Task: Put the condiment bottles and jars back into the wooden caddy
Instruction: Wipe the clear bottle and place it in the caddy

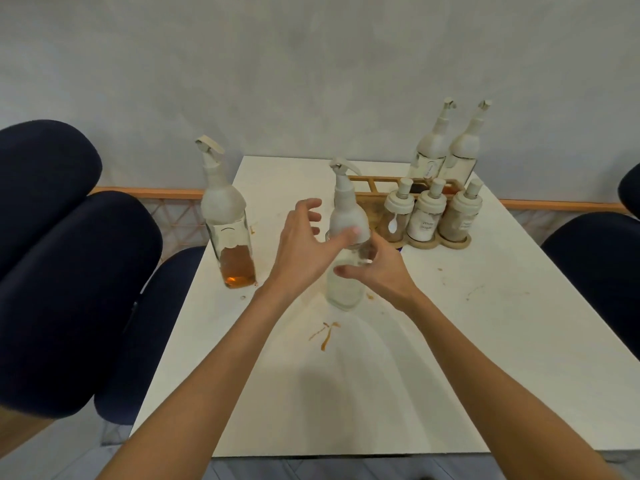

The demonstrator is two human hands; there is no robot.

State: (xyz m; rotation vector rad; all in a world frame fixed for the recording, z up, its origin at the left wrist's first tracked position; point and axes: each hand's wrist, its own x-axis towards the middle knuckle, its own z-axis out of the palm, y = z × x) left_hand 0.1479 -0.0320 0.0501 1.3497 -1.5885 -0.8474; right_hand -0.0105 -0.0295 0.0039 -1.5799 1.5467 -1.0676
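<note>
A clear glass bottle (pixel 346 292) with a white pour spout stands on the white table (pixel 381 393) in the middle. My right hand (pixel 381 271) grips its body, thumb in front and fingers curled behind. My left hand (pixel 304 244) hovers beside it with fingers spread, its thumb touching the bottle's white shoulder. A second bottle (pixel 232 244), holding amber liquid, stands alone at the table's left edge. The wooden caddy (pixel 367 181) sits at the far right with two tall bottles (pixel 427 157) in its back right slots. Three small lidded jars (pixel 424 216) fill its front holders.
Dark blue chairs (pixel 69 254) crowd the left side, and another (pixel 602 258) stands at the right. Brown sauce smears (pixel 325 336) mark the table near the middle. A grey wall rises behind the far edge.
</note>
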